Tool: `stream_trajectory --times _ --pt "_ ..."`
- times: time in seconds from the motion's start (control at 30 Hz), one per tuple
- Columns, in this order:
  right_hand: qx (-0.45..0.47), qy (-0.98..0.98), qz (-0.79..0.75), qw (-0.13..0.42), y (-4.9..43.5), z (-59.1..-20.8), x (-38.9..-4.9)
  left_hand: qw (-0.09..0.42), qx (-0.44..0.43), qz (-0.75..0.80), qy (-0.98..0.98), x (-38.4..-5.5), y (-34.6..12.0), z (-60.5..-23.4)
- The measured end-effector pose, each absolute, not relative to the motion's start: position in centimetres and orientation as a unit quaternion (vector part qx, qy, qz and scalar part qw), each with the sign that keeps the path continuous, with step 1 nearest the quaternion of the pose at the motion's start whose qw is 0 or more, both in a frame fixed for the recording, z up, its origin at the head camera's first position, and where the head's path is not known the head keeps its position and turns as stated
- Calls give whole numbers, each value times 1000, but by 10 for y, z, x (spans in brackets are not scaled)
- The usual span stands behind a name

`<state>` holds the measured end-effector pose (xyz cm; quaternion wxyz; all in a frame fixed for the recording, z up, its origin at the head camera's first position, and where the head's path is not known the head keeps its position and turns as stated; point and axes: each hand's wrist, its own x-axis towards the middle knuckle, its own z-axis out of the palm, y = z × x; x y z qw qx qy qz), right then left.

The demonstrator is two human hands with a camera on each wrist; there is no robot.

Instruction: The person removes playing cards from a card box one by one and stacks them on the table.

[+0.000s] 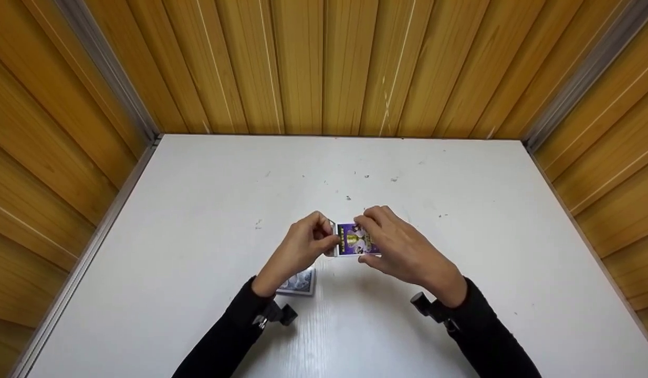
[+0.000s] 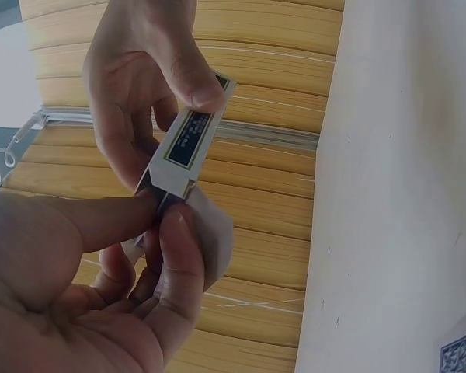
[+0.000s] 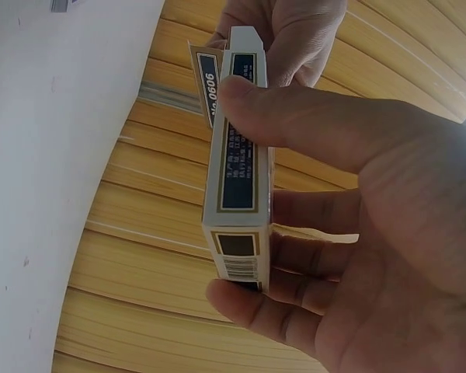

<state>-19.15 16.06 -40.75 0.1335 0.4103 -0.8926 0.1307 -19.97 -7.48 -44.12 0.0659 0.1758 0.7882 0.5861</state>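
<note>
A small playing card box, purple with a gold trophy on its face, is held above the table between both hands. My right hand grips it, thumb on one narrow printed side and fingers behind. At the box's left end, the lid flap stands open. There my left hand pinches a thin dark edge between thumb and forefinger; whether this is a card or an inner flap I cannot tell. A deck of cards with a blue-grey patterned top lies on the table, partly hidden by my left wrist.
The white table has small dark scuffs. Yellow wood-look panels rise at the back and both sides, with grey metal rails at the corners. A dark camera mount sits on each wrist.
</note>
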Motion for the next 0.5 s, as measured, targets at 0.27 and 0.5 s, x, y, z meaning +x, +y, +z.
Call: stream_trajectory --times 0.27,0.5 --pt "401 -898 130 129 163 -409 -194 62 178 601 777 -199 -79 -437" --pt "386 -905 142 113 166 -407 -198 44 182 595 782 -200 -83 -430"
